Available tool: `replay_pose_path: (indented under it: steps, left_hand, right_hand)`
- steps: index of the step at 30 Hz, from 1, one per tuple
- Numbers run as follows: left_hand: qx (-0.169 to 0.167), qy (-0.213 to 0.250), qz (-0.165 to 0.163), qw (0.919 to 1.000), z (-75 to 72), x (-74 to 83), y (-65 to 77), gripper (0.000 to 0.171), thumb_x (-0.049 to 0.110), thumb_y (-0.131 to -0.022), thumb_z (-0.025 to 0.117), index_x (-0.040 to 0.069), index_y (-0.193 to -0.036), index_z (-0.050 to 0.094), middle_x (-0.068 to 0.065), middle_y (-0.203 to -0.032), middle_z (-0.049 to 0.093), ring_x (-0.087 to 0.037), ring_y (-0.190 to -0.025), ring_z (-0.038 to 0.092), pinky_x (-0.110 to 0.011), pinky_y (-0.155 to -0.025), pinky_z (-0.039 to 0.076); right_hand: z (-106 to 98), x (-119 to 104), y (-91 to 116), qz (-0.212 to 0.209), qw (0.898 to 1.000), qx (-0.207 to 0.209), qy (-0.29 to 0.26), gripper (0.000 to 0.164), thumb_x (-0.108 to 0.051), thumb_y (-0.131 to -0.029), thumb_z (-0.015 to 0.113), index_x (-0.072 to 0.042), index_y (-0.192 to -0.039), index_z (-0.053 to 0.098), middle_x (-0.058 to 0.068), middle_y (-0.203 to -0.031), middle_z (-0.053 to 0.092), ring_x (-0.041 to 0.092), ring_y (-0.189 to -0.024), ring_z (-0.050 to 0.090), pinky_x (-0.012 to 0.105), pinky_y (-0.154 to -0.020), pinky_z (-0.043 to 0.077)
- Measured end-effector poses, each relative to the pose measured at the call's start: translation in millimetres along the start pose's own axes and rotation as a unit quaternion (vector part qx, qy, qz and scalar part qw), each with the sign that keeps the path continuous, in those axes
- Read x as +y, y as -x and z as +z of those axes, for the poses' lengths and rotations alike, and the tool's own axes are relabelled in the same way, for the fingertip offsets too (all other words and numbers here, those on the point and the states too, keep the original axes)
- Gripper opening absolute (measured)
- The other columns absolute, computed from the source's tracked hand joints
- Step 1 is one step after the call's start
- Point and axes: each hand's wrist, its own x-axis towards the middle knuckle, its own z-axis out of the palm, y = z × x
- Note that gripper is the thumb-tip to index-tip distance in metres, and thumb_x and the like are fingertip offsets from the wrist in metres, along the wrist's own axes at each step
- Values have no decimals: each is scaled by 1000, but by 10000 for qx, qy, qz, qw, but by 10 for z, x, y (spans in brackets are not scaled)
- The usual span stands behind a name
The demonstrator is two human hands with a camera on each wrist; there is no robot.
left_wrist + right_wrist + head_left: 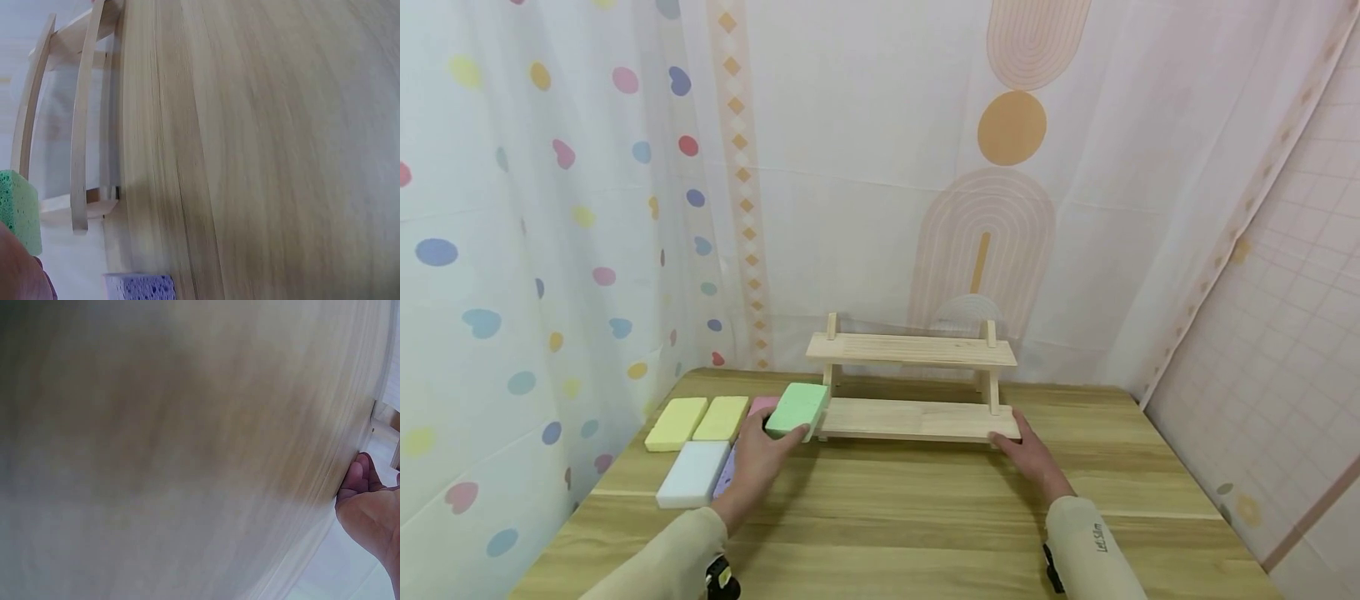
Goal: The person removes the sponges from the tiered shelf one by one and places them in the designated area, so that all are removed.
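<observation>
A light green sponge (799, 407) is gripped by my left hand (758, 454), thumb along its near edge, just off the left end of the lower shelf. In the left wrist view, the green sponge (24, 209) shows its pores beside the rack. The two-tier wooden display rack (910, 419) stands toward the back of the table. At the right end of its lower shelf, my right hand (1028, 454) holds the corner, thumb at the front edge and fingers round the end. Those fingers appear low, close to the tabletop, in the right wrist view.
Left of the rack lie two yellow sponges (677, 424), a white sponge (694, 475), a purple sponge (140, 287) and a pink sponge (765, 403), the last two partly hidden by my left hand. Patterned curtains (865, 208) hang behind the wooden table (910, 533).
</observation>
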Motion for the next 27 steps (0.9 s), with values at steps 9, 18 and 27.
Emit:
replay_pose_path:
  steps: [9,18,27]
  left_hand:
    - [-190,-102,-387,9990,-210,-51,1,78,35,-88,75,-11,-142,42,-28,-140,45,-40,-127,45,-54,-103,39]
    - [-143,-334,-407,9985,-465,-191,-22,78,44,-89,73,-8,-140,44,-26,-132,53,-37,-117,54,-50,-94,45]
    - [-61,-471,-378,9982,-721,-322,4,82,41,-90,72,-12,-142,39,-30,-135,49,-39,-120,49,-51,-98,41]
  right_hand:
    - [6,0,14,20,10000,-12,-75,91,-50,-99,53,-6,-159,-1,31,-159,6,52,-144,8,65,-112,13]
    - [5,10,-24,-4,10000,8,-57,92,-51,-99,53,-6,-159,-1,31,-159,7,51,-144,9,65,-112,13]
    - [1,15,-13,-19,10000,32,62,90,-50,-100,52,-5,-159,1,31,-159,8,51,-144,10,64,-113,14]
